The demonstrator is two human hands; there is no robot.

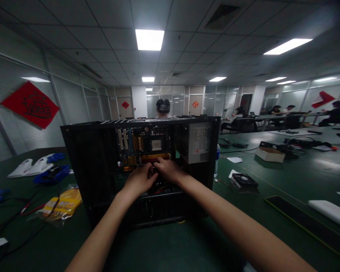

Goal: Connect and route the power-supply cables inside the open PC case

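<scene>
A black computer case (93, 166) stands open-sided on the green table, its inside facing me. Within it I see a motherboard (134, 139) with a bare square processor (156, 145) and orange-yellow memory slots (155, 156). A grey power supply (199, 142) with a label sits at the upper right. My left hand (140, 178) and my right hand (170, 170) meet just below the memory slots, fingertips close together. Both have curled, pinching fingers. Whatever lies between them is dark and mostly hidden. Cables show beneath the hands.
To the left lie white shoe-like items (31, 166), a blue tray (52, 174) and a yellow plastic bag (63, 204). On the right are a cooling fan (245, 181), a cardboard box (270, 154) and a long dark strip (305, 221). A person (163, 108) sits behind the case.
</scene>
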